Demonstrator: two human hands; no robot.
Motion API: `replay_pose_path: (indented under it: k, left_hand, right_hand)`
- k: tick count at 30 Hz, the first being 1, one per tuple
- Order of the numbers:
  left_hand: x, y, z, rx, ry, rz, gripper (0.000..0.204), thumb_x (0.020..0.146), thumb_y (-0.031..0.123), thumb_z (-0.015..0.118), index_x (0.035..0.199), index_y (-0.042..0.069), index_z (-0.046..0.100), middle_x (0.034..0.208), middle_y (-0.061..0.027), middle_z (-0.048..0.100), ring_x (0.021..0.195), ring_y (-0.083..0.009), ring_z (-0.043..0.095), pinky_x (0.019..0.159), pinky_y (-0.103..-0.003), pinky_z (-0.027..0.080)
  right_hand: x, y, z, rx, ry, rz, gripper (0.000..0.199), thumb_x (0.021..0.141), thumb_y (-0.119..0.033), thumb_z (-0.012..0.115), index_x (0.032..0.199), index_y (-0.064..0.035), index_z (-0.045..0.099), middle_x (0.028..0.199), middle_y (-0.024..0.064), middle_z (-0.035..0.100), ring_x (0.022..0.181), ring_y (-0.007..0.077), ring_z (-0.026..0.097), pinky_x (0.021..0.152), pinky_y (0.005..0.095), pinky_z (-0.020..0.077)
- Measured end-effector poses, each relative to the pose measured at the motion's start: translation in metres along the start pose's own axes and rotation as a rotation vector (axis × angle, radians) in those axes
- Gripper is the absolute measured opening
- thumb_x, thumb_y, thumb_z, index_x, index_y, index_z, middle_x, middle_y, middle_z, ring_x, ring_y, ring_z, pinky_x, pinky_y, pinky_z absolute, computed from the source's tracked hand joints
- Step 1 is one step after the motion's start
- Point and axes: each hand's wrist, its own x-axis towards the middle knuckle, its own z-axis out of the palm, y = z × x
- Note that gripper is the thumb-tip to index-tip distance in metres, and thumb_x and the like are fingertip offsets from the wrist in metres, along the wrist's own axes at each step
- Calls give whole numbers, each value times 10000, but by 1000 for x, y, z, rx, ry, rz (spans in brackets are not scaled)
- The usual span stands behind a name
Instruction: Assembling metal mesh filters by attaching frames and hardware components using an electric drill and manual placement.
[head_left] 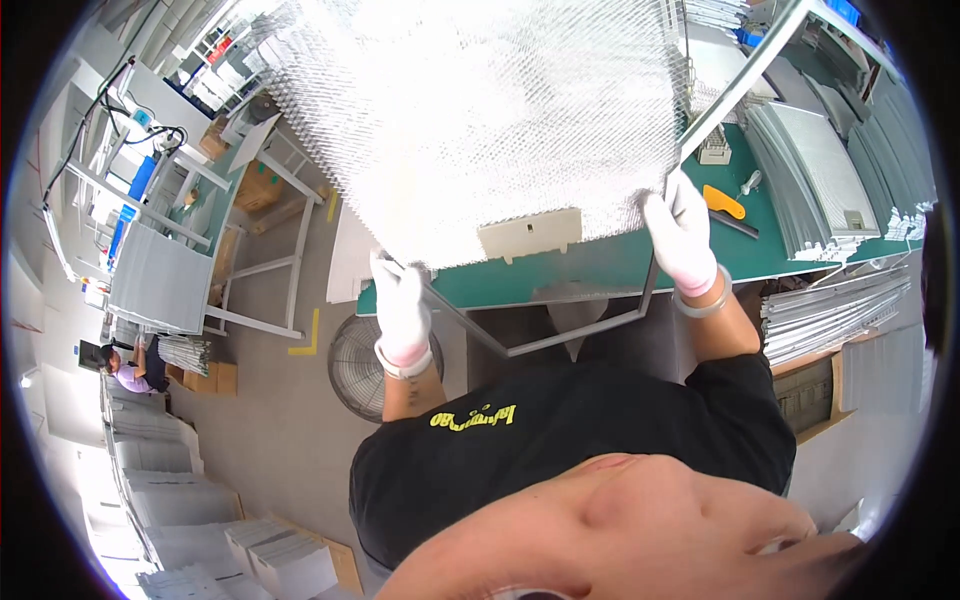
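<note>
A large silvery metal mesh panel [480, 110] fills the upper middle of the head view, held up above a green-topped workbench [600, 265]. A beige plastic tab [530, 235] sits at the panel's near edge. My left hand [400, 305], in a white glove, grips the panel's near left corner. My right hand [682, 235], also in a white glove, grips its near right corner. A thin grey metal frame [560, 335] hangs below the panel, between my hands. My black shirt shows beneath.
An orange-handled tool [722, 202] lies on the bench right of my right hand. Stacks of similar panels [815, 180] stand at the right. A round floor fan [362, 365] sits below the bench. A seated person [135, 365] works at far left beside more stacked panels.
</note>
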Motion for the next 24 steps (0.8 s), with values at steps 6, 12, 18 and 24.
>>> replay_pose_path:
  k: [6, 12, 18, 24]
  left_hand:
    - [64, -12, 20, 96, -120, 256, 352, 992, 67, 494, 1321, -16, 402, 830, 41, 486, 710, -25, 420, 642, -179, 370]
    - [98, -19, 60, -215, -257, 76, 351, 938, -34, 480, 1288, -15, 456, 855, 51, 522, 675, -20, 410, 611, -183, 361]
    - [114, -68, 60, 59, -300, 279, 138, 935, -21, 572, 1066, 21, 581, 788, 42, 527, 645, -18, 402, 588, -192, 369]
    - [104, -79, 69, 131, -296, 174, 161, 940, -14, 571, 1100, -14, 549, 910, -11, 590, 779, -52, 519, 688, -203, 443]
  right_hand:
    - [35, -1, -4, -29, 87, -107, 146, 918, -2, 607, 827, -54, 505, 758, -54, 474, 698, 29, 380, 620, 204, 362]
    - [51, 30, -36, -108, 112, -168, 90, 936, -66, 638, 989, -7, 593, 832, -33, 568, 736, 33, 451, 666, 202, 404]
    - [44, 57, -41, -121, 136, -106, 217, 951, -101, 650, 1126, 15, 597, 943, -13, 630, 809, 46, 517, 747, 220, 452]
    - [44, 73, -39, 28, 126, -95, 306, 966, -96, 620, 1240, 23, 553, 1084, 18, 652, 936, 71, 568, 841, 244, 470]
